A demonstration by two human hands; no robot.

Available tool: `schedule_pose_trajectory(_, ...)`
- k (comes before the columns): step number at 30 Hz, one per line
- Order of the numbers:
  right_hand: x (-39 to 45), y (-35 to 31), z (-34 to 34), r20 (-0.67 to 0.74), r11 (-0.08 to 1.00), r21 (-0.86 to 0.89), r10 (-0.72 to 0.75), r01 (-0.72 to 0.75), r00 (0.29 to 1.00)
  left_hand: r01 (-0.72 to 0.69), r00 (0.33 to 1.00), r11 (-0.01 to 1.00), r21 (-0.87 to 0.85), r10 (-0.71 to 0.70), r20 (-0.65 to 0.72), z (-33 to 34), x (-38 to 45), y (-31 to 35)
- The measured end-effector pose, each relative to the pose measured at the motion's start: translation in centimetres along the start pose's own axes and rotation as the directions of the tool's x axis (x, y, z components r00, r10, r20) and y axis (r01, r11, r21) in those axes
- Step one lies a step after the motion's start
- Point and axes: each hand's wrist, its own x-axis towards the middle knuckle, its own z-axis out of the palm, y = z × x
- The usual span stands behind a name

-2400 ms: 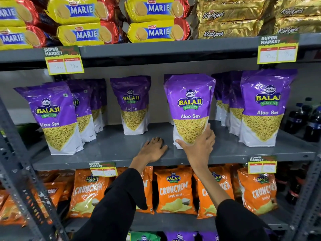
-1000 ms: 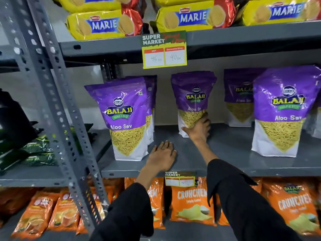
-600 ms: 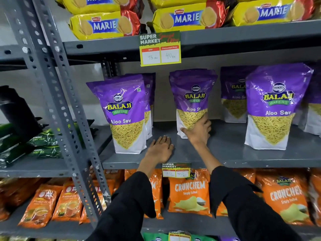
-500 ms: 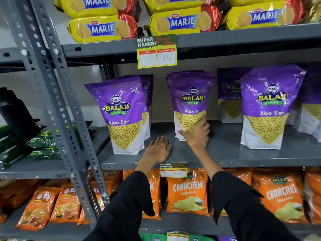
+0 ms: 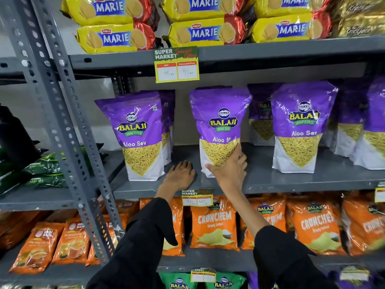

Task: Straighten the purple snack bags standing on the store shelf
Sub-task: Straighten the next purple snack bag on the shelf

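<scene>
Purple Balaji Aloo Sev bags stand on the grey middle shelf [image 5: 260,180]. My right hand [image 5: 231,170] grips the lower front of the centre bag [image 5: 220,122], which stands upright near the shelf's front. My left hand [image 5: 180,176] lies flat, palm down, on the shelf between that bag and the left front bag [image 5: 137,132]. More purple bags stand behind the left one [image 5: 167,113]. Another stands at the back [image 5: 260,117], and a front bag [image 5: 302,126] is at the right.
A perforated grey upright [image 5: 62,126] runs at the left. Yellow Marie biscuit packs [image 5: 204,32] fill the shelf above, with a price tag [image 5: 176,64] hanging from its edge. Orange Crunchem bags [image 5: 214,224] stand on the shelf below. Dark green packets [image 5: 43,170] lie on the left shelf.
My right hand has drawn the centre bag forward from the back of the shelf toward the front edge. My left hand has stayed flat on the shelf.
</scene>
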Motion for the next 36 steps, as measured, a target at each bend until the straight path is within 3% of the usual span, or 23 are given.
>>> schedule_pose_trajectory(32,-0.08,-0.1,-0.11,0.033,1.0,-0.008,0.004,-0.004,0.999,0.006,1.0,0.998,-0.066,-0.008,-0.018,0.06,-0.14,-0.03)
schedule_pose_trajectory(36,-0.36,-0.11,-0.33,0.045,1.0,0.023,-0.007,0.006,0.999,-0.002,0.997,0.996,-0.09,-0.005,-0.079,0.07,-0.11,0.0)
